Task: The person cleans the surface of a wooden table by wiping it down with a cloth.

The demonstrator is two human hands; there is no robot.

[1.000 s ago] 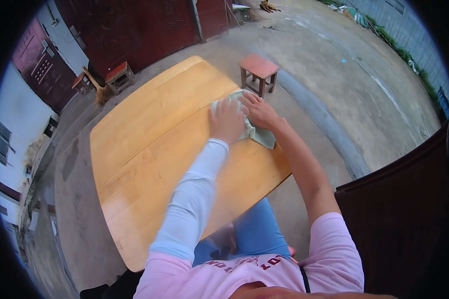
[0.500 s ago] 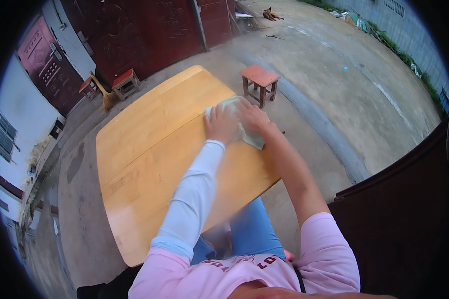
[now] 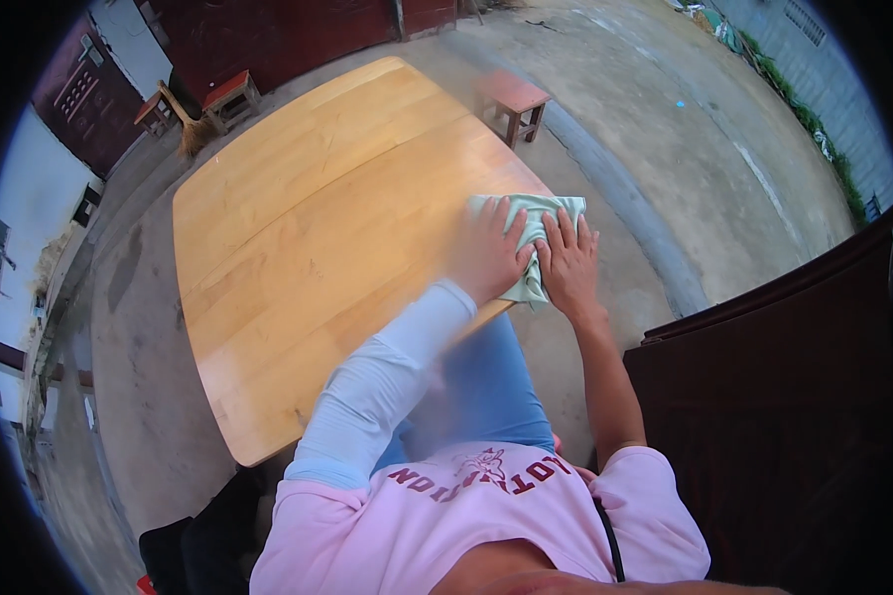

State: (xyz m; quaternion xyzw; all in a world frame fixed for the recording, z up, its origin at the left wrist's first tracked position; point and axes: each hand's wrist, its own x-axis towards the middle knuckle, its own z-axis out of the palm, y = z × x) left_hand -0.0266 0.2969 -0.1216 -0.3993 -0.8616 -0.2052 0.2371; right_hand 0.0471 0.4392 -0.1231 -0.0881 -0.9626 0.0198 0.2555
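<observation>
Green cloth: seems soft, light; take by loose edges.
Left hand: lies flat upon it.
Right hand: flat also, fingers spread.

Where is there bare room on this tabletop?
Bare wood on the table runs from its left edge to the left hand, and along the far edge. The right end is crowded: that hand and the right hand on a green cloth.

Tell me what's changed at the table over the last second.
The left hand and right hand have moved the pale green cloth toward the near right corner of the table. The right hand's fingers now point more forward. Both hands stayed on the cloth; the red stool stayed put.
</observation>
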